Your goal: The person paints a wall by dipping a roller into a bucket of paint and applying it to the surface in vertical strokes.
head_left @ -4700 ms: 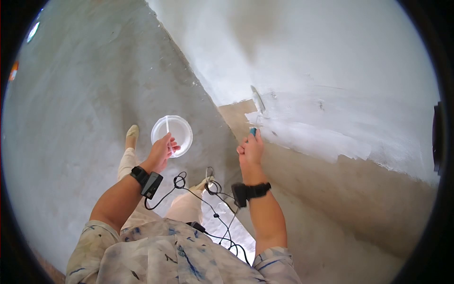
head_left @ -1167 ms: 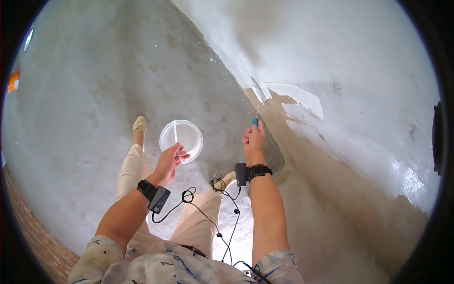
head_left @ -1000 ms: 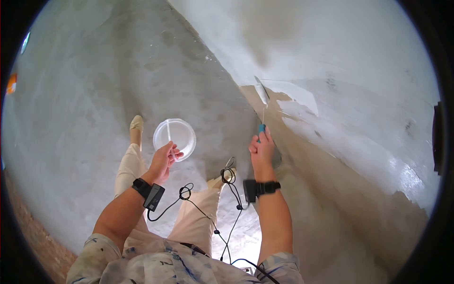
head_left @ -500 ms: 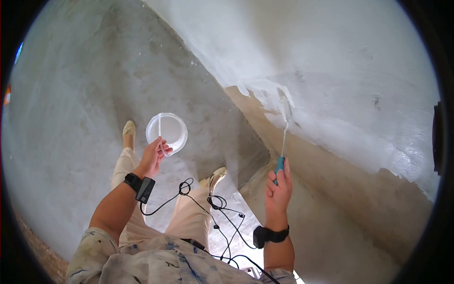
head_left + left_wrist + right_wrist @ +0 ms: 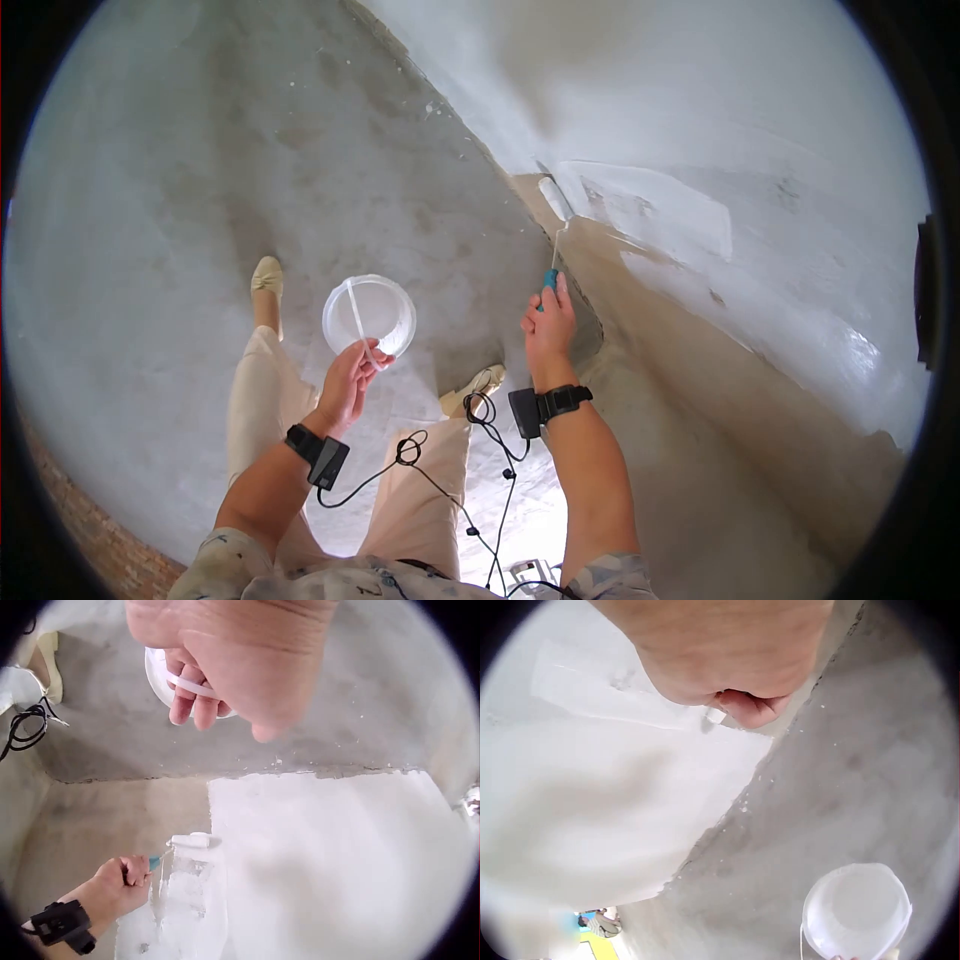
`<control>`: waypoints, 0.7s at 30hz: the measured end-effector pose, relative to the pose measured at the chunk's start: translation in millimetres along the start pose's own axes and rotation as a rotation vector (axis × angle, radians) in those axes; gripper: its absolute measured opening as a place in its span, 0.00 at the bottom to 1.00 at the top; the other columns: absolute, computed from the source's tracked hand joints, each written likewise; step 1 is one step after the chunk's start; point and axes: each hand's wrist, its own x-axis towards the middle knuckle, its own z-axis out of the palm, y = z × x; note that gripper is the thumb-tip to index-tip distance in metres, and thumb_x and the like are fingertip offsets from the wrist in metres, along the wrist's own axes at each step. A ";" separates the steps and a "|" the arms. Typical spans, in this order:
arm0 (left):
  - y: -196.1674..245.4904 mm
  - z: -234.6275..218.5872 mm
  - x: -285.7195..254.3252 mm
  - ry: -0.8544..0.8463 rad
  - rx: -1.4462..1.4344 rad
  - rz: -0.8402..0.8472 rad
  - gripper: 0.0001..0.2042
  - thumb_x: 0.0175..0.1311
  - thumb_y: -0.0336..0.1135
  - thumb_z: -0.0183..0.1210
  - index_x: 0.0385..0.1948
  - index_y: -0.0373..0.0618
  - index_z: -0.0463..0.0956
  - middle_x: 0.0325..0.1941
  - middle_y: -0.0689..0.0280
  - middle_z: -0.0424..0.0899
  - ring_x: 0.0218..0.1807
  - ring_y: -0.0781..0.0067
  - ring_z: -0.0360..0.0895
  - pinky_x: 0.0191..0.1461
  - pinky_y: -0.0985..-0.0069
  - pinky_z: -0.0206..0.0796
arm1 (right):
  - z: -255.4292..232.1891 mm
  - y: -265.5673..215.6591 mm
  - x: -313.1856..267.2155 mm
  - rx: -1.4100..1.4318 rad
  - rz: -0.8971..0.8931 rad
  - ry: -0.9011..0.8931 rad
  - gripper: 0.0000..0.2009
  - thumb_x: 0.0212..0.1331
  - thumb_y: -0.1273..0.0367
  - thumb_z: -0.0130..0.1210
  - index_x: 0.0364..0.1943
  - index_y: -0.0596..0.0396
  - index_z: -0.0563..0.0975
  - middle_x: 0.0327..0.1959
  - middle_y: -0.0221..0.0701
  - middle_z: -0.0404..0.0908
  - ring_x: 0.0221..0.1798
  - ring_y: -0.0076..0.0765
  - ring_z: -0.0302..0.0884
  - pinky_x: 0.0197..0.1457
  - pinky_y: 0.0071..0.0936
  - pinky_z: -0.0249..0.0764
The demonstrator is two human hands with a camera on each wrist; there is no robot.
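Observation:
My right hand [image 5: 550, 328] grips the teal handle [image 5: 548, 285] of a small paint roller [image 5: 554, 198]. Its white sleeve lies against the wall [image 5: 700, 110], at the border between white paint and bare brownish surface. In the left wrist view the roller [image 5: 190, 841] shows at the edge of the white patch. My left hand [image 5: 350, 382] holds the white strap handle of a bucket [image 5: 327, 318], fingers curled under it. The bucket hangs to the left of the roller, with white paint low inside, also seen in the right wrist view as a translucent bucket [image 5: 909, 907].
Grey concrete floor [image 5: 190, 180] meets the wall along a rough diagonal edge. Unpainted wall [image 5: 720, 360] runs along the lower part. Black cables [image 5: 480, 408] loop between the wrists near the beige shoe [image 5: 478, 388]. Brickwork [image 5: 100, 535] shows at lower left.
The roller went from the floor-side edge out along the wall to the right, then back to that edge. White paint now covers more of the strip beside it. The left hand still holds the bucket.

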 end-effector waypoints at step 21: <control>-16.8 -9.1 7.4 0.000 0.076 0.012 0.18 0.68 0.45 0.45 0.46 0.37 0.67 0.35 0.65 0.78 0.47 0.67 0.75 0.58 0.70 0.59 | 27.4 -49.6 -16.1 0.043 0.098 -0.075 0.27 0.63 0.71 0.44 0.66 0.42 0.53 0.25 0.27 0.63 0.18 0.18 0.55 0.18 0.16 0.52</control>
